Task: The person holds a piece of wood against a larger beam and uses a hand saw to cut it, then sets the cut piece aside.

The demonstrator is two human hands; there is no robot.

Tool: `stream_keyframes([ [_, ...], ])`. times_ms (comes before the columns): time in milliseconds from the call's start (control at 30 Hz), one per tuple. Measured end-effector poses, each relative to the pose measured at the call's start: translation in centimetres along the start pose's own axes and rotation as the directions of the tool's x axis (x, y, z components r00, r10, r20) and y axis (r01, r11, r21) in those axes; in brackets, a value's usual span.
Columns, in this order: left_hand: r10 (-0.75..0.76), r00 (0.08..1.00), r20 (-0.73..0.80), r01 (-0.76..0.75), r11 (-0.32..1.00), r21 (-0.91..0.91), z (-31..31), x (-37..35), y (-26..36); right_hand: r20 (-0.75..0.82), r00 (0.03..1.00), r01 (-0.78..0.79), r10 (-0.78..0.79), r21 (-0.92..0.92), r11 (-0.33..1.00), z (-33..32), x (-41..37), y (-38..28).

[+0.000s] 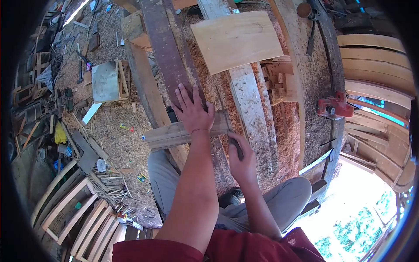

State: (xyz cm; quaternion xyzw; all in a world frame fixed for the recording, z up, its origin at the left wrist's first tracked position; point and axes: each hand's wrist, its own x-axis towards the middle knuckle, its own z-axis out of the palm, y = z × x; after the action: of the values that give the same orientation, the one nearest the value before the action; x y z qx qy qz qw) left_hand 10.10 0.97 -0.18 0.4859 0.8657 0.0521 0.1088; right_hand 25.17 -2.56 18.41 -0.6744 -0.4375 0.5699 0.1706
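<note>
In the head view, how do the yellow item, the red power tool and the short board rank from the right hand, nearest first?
1. Short board, under the left hand
2. Red power tool, right side
3. Yellow item, far left

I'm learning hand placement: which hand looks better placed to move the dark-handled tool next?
Probably the right hand: it grips the thin, dark-handled tool near one end of the brown wooden board, while the left hand lies spread over that board.
</note>
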Motion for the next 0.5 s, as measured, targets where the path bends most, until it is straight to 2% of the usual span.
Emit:
stream_keyframes([
  [133,0.007,1.000,0.002,-0.007,1.000,0.022,-0.2,-0.1,0.0,-0.054,0.994,0.094,-0.093,0.008,0.996,-0.3,-1.0,1.2],
  [233,0.003,1.000,0.012,-0.004,1.000,0.025,-0.3,0.2,0.1,-0.053,0.998,0.035,-0.032,0.045,0.998,-1.1,-3.8,2.0],
  [333,0.013,1.000,0.012,-0.014,0.999,0.031,-0.2,0.0,0.1,-0.077,0.990,0.114,-0.117,-0.041,0.993,0.4,-1.4,1.9],
  [433,0.016,1.000,-0.004,-0.016,0.999,0.040,-0.3,0.2,0.4,-0.056,0.998,0.008,-0.010,-0.041,0.999,0.6,0.1,2.0],
  [500,0.021,1.000,-0.008,-0.020,0.998,0.061,0.2,0.0,0.1,-0.077,0.996,0.049,-0.049,-0.001,0.999,-0.7,-2.5,1.8],
])
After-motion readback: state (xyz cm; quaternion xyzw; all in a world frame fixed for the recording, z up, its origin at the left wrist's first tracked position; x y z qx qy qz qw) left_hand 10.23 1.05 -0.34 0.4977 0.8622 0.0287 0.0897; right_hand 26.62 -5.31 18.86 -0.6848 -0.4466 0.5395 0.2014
